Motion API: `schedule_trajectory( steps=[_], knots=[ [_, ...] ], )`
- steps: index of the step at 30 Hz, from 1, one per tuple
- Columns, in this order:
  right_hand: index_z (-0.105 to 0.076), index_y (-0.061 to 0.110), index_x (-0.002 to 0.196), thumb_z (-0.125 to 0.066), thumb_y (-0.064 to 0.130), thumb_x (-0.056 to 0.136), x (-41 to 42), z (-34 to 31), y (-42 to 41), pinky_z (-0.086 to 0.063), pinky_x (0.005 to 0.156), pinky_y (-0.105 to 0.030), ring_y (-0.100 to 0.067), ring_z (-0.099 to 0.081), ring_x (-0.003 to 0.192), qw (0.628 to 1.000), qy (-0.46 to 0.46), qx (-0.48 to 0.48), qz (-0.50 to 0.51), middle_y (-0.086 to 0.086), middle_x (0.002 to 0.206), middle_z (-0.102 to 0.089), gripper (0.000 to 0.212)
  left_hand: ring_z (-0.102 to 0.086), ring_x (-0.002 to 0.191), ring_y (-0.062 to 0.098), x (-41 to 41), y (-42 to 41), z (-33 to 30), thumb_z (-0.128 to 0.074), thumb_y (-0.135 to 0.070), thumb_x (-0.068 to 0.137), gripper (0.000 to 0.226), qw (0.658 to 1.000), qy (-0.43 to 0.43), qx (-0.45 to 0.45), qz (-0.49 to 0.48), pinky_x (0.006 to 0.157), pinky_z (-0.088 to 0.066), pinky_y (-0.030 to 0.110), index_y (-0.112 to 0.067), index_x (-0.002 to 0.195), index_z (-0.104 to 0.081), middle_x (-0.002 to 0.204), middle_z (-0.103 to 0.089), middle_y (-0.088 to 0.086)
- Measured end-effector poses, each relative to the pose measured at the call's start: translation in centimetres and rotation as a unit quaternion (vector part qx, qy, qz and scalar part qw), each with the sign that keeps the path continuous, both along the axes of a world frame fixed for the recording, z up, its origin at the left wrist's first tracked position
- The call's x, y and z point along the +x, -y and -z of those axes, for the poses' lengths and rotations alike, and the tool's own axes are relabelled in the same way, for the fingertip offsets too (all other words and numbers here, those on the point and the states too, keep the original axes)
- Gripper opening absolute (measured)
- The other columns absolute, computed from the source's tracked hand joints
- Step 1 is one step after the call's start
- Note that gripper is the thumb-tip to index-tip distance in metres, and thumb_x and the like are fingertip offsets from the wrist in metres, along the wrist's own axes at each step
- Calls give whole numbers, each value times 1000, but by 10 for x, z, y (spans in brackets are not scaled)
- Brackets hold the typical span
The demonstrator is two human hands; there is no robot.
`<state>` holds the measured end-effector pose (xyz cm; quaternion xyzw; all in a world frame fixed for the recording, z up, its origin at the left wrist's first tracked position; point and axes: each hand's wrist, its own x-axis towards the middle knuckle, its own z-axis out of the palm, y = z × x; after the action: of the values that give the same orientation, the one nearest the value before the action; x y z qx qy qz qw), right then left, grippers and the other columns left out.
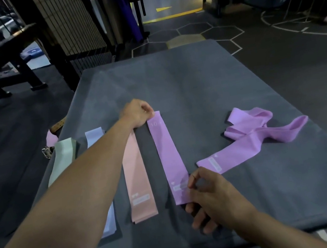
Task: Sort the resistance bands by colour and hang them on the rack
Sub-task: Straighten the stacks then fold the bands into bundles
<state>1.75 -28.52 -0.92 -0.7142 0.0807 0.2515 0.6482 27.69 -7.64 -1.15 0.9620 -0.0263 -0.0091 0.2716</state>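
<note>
Across the frame's centre, a grey mat point(206, 87) on dark gym flooring holds a purple band point(168, 157), lengthwise top to bottom; left hand point(138, 112) pinches its upper end, right hand point(208, 193) its lower.

Green band point(63, 160), blue point(94, 137), pink point(136, 176), purple point(170, 159) lie flat, parallel — another purple band point(250, 132) crumpled right.

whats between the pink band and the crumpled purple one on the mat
In the head view, a flat purple band lies between the pink band and the crumpled purple band, pinched at each end by the left hand and right hand.
</note>
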Motion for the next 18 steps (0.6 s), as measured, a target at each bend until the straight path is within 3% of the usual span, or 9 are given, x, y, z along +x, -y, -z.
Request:
schedule_trajectory(
  steps=[14, 18],
  knots=[
    [-49, 20, 89, -45, 4, 95, 4, -2, 9, -39, 41, -27, -27, -55, 44, 998, 41, -39, -6, -9, 64, -61, 17, -71, 91, 20, 6, 3, 5, -79, -29, 83, 23, 999, 33, 12, -19, 93, -55, 40, -35, 65, -65, 88, -75, -8],
    [-49, 22, 83, -46, 5, 94, 5, -3, 9, -35, 38, -22, -27, -51, 43, 997, 44, -57, 7, -10, 63, -60, 20, -68, 94, 20, 1, 9, 2, -75, -31, 86, 13, 999, 45, 23, -19, 95, -52, 40, -34, 76, -67, 84, -68, -10]
  ],
)
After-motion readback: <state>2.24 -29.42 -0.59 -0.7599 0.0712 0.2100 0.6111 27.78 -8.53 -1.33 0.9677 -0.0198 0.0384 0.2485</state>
